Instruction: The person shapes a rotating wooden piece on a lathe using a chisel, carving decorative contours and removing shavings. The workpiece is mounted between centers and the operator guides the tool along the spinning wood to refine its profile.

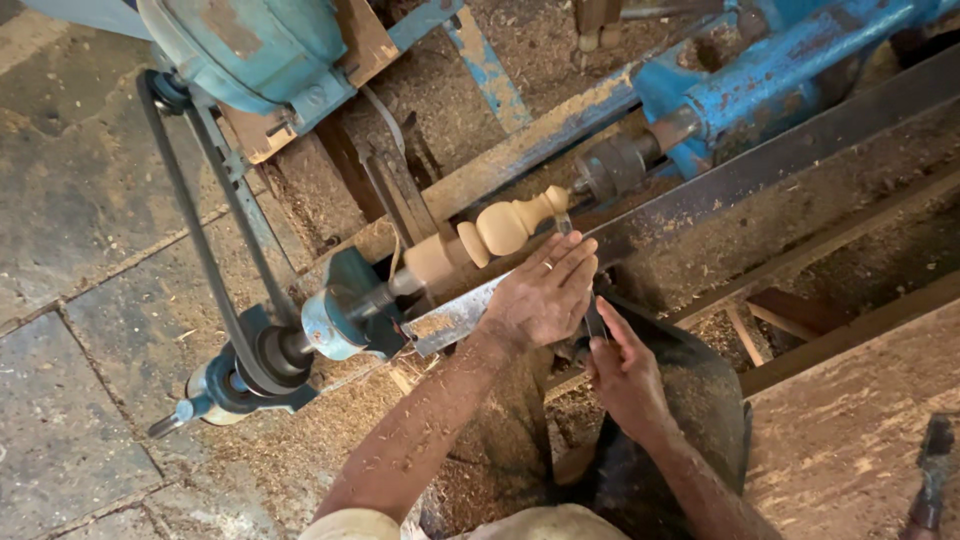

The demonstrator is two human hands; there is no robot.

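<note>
A pale turned wooden piece (pixel 490 233) with rounded beads is mounted on a blue wood lathe, between the headstock spindle (pixel 335 322) and the tailstock (pixel 625 160). My left hand (pixel 545 295) lies palm down over the flat metal tool rest (pixel 455 318), fingers pressing a thin chisel blade (pixel 563 224) whose tip meets the right end of the wood. My right hand (pixel 625 370) grips the chisel's dark handle lower down, near my lap.
A black drive belt (pixel 195 225) runs from the blue motor housing (pixel 250 40) at top left down to the pulley (pixel 265 360). Sawdust covers the floor and lathe bed. A wooden plank (pixel 850 440) lies at right with a dark tool (pixel 935 470) on it.
</note>
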